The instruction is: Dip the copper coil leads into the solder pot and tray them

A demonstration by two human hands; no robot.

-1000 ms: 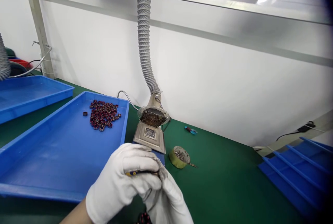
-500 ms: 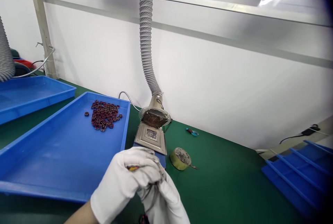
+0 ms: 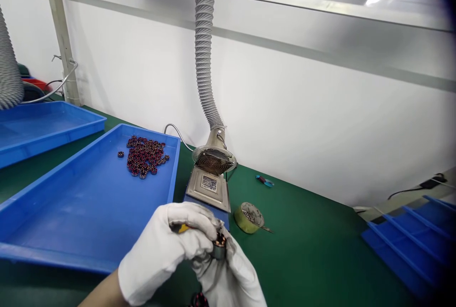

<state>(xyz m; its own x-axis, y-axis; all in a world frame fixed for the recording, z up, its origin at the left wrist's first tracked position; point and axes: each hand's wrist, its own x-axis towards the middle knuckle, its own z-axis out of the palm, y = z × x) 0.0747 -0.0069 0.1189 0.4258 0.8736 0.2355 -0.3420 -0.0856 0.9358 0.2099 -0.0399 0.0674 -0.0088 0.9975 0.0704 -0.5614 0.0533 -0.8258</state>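
Note:
My left hand, in a white glove, is closed around a tool with a yellow-and-black handle; the tool's kind is hidden by the fingers. Between the fingertips of my gloved right hand is a small coil, a dark ring with copper windings on its upper side. Both hands meet at this coil, the left fingertips touching or very near its top. Below them, at the lower picture edge, more dark-red and black coils show in part. Just beyond the hands is a metal solder pot with a square silvery opening.
A blue tray at left bears a pile of similar coils. Above the pot hangs a fume hood on a grey hose. A round tin, blue-handled cutters and blue racks are at right.
The coil in my right hand has come into sight as the hands shifted slightly and the left fingers uncovered it. The whole view has moved a little.

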